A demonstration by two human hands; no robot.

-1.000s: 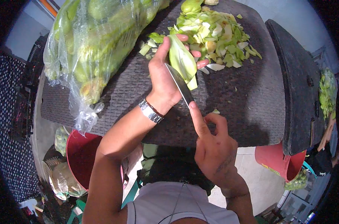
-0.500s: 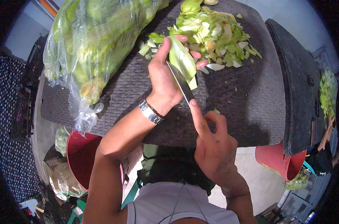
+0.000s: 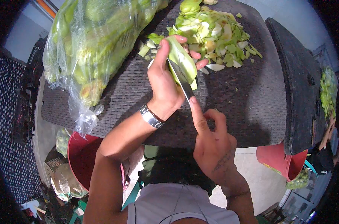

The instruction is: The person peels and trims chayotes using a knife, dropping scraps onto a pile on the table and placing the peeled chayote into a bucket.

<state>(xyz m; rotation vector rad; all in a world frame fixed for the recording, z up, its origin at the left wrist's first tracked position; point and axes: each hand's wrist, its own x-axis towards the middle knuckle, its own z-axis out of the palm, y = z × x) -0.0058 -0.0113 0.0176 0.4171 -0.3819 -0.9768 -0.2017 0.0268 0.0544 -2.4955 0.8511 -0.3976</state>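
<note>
My left hand (image 3: pixel 163 80), with a metal watch at the wrist, cradles a peeled pale green chayote piece (image 3: pixel 185 64), its cut face turned up. Fingers and thumb close around its sides. My right hand (image 3: pixel 214 145) grips a knife (image 3: pixel 181 80), index finger stretched along the back of the blade; its handle is hidden in my palm. The blade lies against the left side of the chayote piece. Just beyond my left fingers spreads a heap of chayote peels and scraps (image 3: pixel 229 41) on the dark woven table (image 3: pixel 248 108).
A clear plastic bag of chayotes (image 3: pixel 102 44) lies at the table's left. A whole chayote (image 3: pixel 190 6) sits behind the peels. Red buckets stand below, one at left (image 3: pixel 79 156) and one at right (image 3: pixel 276 160). A black chair back (image 3: pixel 296 89) borders the right side.
The knife blade has shifted slightly up and over the cut face of the chayote piece. My left hand and wrist have tilted a little; both hands keep their hold.
</note>
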